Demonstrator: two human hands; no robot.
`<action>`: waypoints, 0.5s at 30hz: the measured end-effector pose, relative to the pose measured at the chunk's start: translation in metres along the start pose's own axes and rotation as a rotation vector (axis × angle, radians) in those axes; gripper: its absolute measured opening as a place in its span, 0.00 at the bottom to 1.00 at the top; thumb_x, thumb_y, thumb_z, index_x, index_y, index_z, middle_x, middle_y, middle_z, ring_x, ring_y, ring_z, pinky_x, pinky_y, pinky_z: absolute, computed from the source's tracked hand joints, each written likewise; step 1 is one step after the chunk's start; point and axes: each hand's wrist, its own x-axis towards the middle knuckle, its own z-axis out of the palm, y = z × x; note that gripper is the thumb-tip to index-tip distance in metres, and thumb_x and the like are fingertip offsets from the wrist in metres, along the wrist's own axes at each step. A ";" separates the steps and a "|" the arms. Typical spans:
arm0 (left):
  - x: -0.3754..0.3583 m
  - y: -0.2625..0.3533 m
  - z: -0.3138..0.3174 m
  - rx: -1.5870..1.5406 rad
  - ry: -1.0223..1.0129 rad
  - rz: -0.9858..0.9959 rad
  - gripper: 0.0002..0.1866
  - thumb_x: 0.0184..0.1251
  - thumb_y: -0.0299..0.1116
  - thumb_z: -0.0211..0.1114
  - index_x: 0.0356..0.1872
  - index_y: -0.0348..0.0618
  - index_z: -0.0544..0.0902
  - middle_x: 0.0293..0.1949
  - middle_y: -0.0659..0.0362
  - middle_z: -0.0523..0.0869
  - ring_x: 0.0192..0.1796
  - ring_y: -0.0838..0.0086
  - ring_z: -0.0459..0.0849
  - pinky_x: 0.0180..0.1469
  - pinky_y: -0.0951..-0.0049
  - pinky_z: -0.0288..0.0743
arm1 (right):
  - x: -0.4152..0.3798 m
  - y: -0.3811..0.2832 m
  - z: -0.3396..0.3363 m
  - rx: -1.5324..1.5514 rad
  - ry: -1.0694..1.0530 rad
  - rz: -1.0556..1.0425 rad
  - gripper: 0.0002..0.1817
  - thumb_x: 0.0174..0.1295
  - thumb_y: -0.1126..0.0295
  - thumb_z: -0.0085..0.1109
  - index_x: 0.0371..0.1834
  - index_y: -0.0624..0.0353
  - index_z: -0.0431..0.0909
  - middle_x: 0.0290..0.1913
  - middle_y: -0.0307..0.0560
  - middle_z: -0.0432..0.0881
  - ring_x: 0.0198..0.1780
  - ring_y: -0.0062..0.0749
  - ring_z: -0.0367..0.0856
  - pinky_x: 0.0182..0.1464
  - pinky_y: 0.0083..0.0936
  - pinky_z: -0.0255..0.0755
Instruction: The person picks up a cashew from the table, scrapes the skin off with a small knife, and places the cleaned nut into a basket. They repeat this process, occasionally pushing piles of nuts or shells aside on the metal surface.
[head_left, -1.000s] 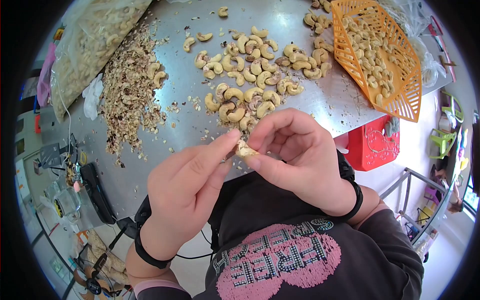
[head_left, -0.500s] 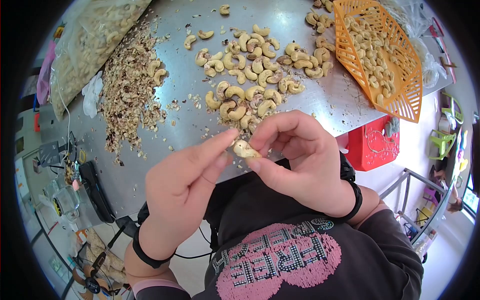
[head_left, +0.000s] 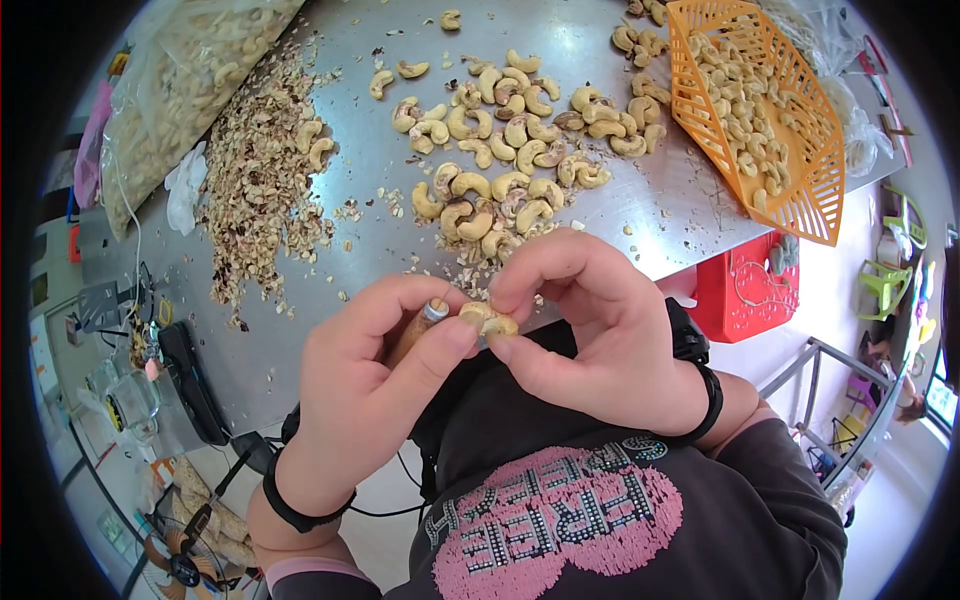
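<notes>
Pinched between the thumb and fingers of my right hand [head_left: 600, 330] is a pale cashew nut [head_left: 492, 320]. My left hand [head_left: 365, 350] is closed round a small wooden-handled tool [head_left: 410, 332] with a metal collar; I cannot make out its blade or tip. The left thumb and fingertips also touch the left end of the nut. Just beyond my hands, on the metal table [head_left: 370, 255], lies a loose pile of cashew nuts [head_left: 490, 215], some with brown skin still on them.
A heap of skin flakes [head_left: 265, 190] lies to the left, beside a large clear bag of cashews [head_left: 195, 80]. An orange plastic basket [head_left: 825, 195] holding cashews stands at the right edge. Below that edge is a red container [head_left: 735, 300].
My left hand has turned and its fingers have curled, bringing the tool's handle into view. The left thumb now presses on the nut, which sits slightly lower and turned.
</notes>
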 end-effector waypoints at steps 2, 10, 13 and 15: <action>0.001 0.002 0.003 -0.140 0.015 0.021 0.08 0.60 0.27 0.55 0.39 0.34 0.74 0.31 0.60 0.79 0.34 0.84 0.77 0.37 0.86 0.69 | 0.001 0.001 0.002 -0.022 0.066 -0.048 0.14 0.45 0.81 0.59 0.37 0.64 0.70 0.35 0.41 0.71 0.35 0.19 0.72 0.40 0.16 0.69; -0.002 0.001 -0.001 -0.179 -0.032 0.015 0.08 0.60 0.27 0.54 0.39 0.35 0.73 0.31 0.60 0.79 0.33 0.84 0.77 0.34 0.88 0.68 | 0.002 0.002 -0.005 0.270 -0.044 0.108 0.12 0.51 0.78 0.58 0.38 0.67 0.70 0.38 0.46 0.73 0.41 0.25 0.73 0.45 0.21 0.67; -0.002 -0.002 -0.005 -0.153 -0.070 0.079 0.11 0.61 0.26 0.53 0.44 0.36 0.69 0.30 0.59 0.79 0.33 0.84 0.76 0.33 0.88 0.67 | 0.003 -0.003 -0.006 0.383 -0.020 0.175 0.10 0.53 0.75 0.56 0.38 0.67 0.71 0.37 0.47 0.76 0.40 0.25 0.75 0.44 0.20 0.69; -0.002 -0.003 -0.005 -0.189 -0.079 0.119 0.13 0.61 0.26 0.52 0.47 0.36 0.67 0.30 0.59 0.78 0.32 0.84 0.76 0.33 0.88 0.67 | 0.004 -0.007 -0.007 0.432 0.009 0.215 0.10 0.55 0.74 0.55 0.38 0.67 0.72 0.36 0.47 0.77 0.39 0.25 0.75 0.43 0.20 0.69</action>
